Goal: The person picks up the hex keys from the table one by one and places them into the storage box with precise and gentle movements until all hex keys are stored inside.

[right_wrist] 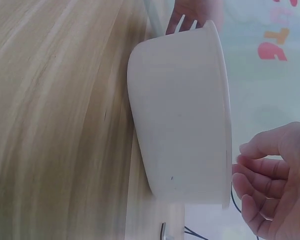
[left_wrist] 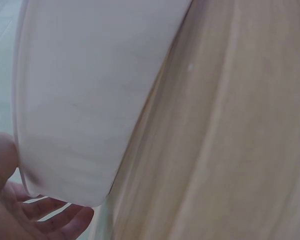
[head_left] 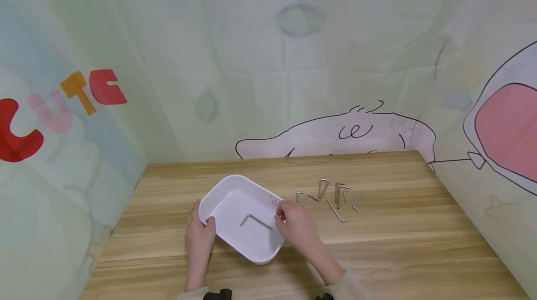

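A white rectangular plastic tub (head_left: 235,204) sits on the wooden table, turned at an angle. My left hand (head_left: 200,235) grips its left corner, with the thumb over the rim and the fingers along the outer wall and underside (left_wrist: 65,220). One L-shaped hex key (head_left: 259,221) lies on the tub's floor. My right hand (head_left: 299,226) is at the right rim, fingers loosely curled. From the right wrist view, the fingertips of that hand (right_wrist: 275,180) are right at the rim with nothing visible between them.
Several more hex keys lie loose on the table right of the tub, among them a silver one (head_left: 337,211) and brass-toned ones (head_left: 338,194). The wooden table (head_left: 398,244) ends at a printed curtain (head_left: 168,57) behind and at both sides.
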